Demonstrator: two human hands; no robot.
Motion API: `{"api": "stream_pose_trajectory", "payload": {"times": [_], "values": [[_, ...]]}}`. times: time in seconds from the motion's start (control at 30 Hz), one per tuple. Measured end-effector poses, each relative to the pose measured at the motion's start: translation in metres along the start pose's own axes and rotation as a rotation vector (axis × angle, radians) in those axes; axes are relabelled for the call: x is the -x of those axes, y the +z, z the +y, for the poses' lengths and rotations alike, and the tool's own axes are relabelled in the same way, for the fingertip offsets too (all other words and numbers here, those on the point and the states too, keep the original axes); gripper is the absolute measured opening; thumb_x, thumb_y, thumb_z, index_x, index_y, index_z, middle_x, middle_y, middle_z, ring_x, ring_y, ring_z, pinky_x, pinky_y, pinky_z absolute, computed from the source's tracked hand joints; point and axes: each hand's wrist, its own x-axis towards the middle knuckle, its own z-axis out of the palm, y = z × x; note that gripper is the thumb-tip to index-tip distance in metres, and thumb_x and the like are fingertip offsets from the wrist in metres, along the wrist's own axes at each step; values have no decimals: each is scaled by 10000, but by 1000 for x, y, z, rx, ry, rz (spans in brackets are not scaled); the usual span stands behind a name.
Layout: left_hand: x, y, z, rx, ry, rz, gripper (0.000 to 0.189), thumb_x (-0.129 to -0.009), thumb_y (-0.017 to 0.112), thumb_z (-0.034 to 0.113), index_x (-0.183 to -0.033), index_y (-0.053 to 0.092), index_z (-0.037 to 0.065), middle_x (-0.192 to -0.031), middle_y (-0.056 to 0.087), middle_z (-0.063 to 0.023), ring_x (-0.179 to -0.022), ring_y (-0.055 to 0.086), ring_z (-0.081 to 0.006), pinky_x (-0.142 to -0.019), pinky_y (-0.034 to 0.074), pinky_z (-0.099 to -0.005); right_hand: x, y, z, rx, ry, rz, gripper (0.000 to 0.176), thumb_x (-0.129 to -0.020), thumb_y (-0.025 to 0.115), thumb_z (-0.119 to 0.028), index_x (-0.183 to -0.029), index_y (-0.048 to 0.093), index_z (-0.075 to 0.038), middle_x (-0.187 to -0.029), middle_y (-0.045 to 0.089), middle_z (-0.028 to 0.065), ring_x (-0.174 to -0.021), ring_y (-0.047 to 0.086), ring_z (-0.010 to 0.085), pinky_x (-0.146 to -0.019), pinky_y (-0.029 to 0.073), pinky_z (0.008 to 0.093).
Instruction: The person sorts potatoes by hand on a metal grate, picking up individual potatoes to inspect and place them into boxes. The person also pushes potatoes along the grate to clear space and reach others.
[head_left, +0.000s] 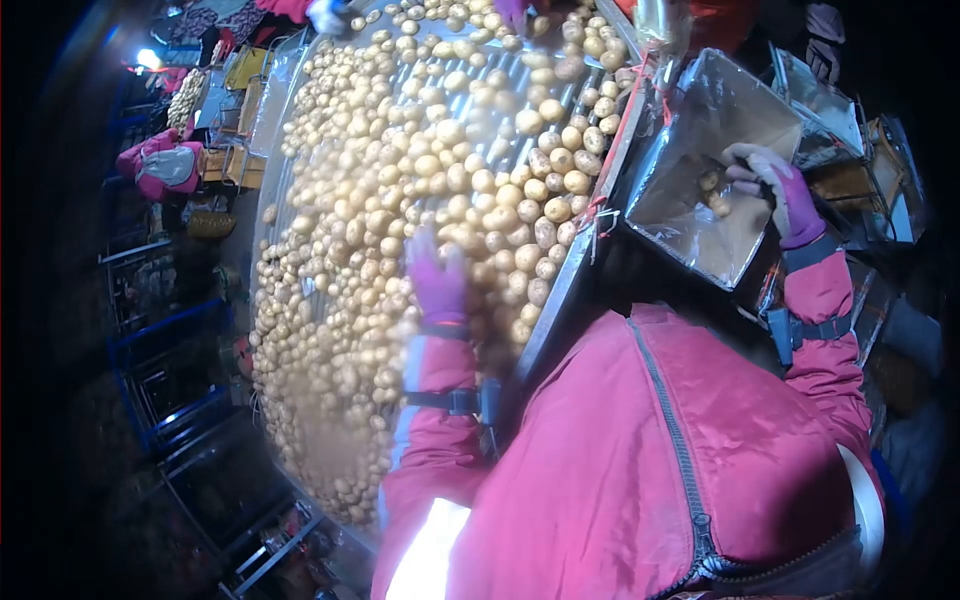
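Many pale potatoes (455, 180) cover a wide metal table with a raised edge (556, 315). My left hand (438, 280), in a purple glove, is among them near the middle; its fingers are smeared by motion, so any potato in its grasp cannot be made out. On the right, my right hand (778, 190), in a purple and white glove, reaches over a box lined with clear plastic (668, 205). Its fingers are stretched out and apart. Just beyond the fingertips, a few potatoes (716, 203) lie inside the box.
Red cord (622, 140) runs along the table's right edge beside the box. At the far end, another person's gloved hand (514, 14) is over the potatoes. A person in a pink jacket (160, 165) is at the left. More crates (818, 100) stand beyond the box.
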Motion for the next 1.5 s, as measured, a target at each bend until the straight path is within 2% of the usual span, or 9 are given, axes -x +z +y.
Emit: {"api": "stream_pose_trajectory", "payload": {"times": [0.27, 0.33, 0.5, 0.67, 0.87, 1.1, 1.17, 1.37, 1.5], "values": [[67, 9, -1, -349, 234, -165, 581, -843, 660, 296, -1383, 561, 106, -1438, 513, -195, -1305, 446, -455, -1077, 347, -556, -13, 174, 7, 16, 212, -512, 411, -1022, 562, -316, -1303, 626, -23, -1200, 690, 93, -989, 698, 173, -836, 546, 295], [61, -8, -26, -389, 9, -281, 593, -864, 661, 284, -1415, 542, 100, -1480, 470, -214, -1361, 399, -451, -1124, 300, -540, -15, 206, 13, 99, 247, -590, 428, -1026, 554, -333, -1301, 628, -13, -1200, 685, 91, -984, 684, 145, -832, 534, 270], [84, -55, -113, -660, -229, 178, 588, -890, 642, 338, -1388, 564, 36, -1442, 499, -248, -1327, 428, -444, -1092, 327, -582, -35, 243, 45, 276, 166, -764, 386, -1025, 558, -276, -1283, 638, 0, -1193, 693, 80, -999, 677, 153, -846, 531, 270], [102, -43, -139, -1015, -1, 114, 306, -821, 732, 290, -1074, 649, 141, -999, 583, -117, -1001, 551, -372, -878, 442, -537, -51, 274, 45, 286, 177, -782, 373, -1038, 521, -263, -1270, 639, 4, -1198, 688, 91, -1094, 664, 166, -881, 543, 287], [56, 47, -33, -82, -205, 344, 725, -832, 743, 404, -1403, 520, 18, -1425, 488, -261, -1370, 347, -504, -1142, 301, -587, -59, 312, 31, 215, 296, -819, 401, -1018, 570, -332, -1280, 656, -41, -1198, 687, 41, -943, 648, 106, -806, 524, 248], [72, -28, -23, 345, -372, 39, 482, -924, 653, 228, -1343, 581, 1, -1386, 555, -249, -1326, 503, -394, -1144, 376, -453, -64, 328, 28, 245, 374, -797, 402, -1018, 551, -342, -1258, 675, -44, -1115, 703, 18, -917, 634, 81, -755, 514, 228], [101, -41, -96, -107, -208, 15, 378, -932, 637, 155, -1282, 613, 13, -1300, 614, -186, -1177, 595, -375, -1009, 487, -455, -60, 325, 19, 207, 425, -777, 398, -1021, 543, -333, -1258, 674, -42, -1118, 700, 26, -936, 633, 86, -753, 515, 226], [73, -77, -61, 322, -684, -172, 382, -921, 642, 229, -1256, 617, 49, -1264, 637, -201, -1139, 627, -356, -960, 512, -459, -65, 316, 26, 204, 391, -768, 403, -1031, 512, -324, -1265, 660, -31, -1134, 708, 49, -972, 662, 133, -834, 534, 274], [76, -32, -21, -136, -339, -224, 604, -848, 705, 342, -1344, 586, 17, -1187, 659, -224, -1129, 628, -362, -975, 492, -463, -64, 319, 26, 181, 399, -765, 393, -1037, 496, -313, -1254, 665, -32, -1173, 696, 44, -977, 656, 134, -849, 530, 282]]}}
